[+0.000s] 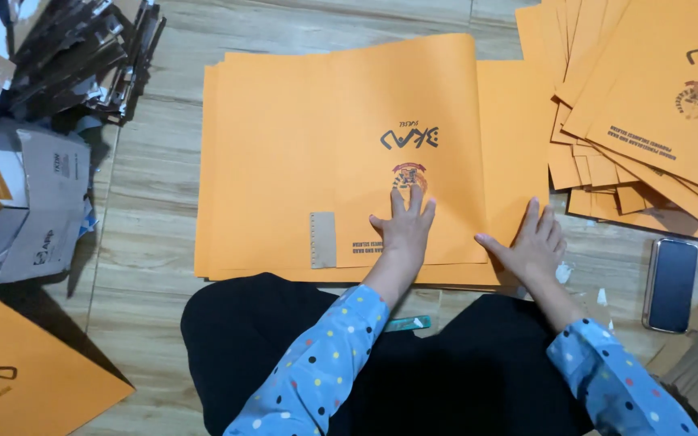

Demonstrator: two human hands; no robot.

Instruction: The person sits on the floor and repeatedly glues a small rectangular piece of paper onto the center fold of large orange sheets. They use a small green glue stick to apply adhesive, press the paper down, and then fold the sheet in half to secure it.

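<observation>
Black-clad lap nearest camera, dotted blue sleeves above. Far left: grey cardboard box [46, 206], dark scrap pile. Left hand [404, 228] open, flat, pressing orange folder [341, 153] on wooden floor [151, 202]; folder's long axis left-right. Right hand [533, 249] open, fingers spread on right flap, beside folder's edge. Fanned matte orange folder stack [648, 105], dark phone [671, 284] right.

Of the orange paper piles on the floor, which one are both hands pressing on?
The middle pile, directly ahead of the person. Left hand and right hand lie flat on it; the fanned pile at upper right is untouched.
</observation>
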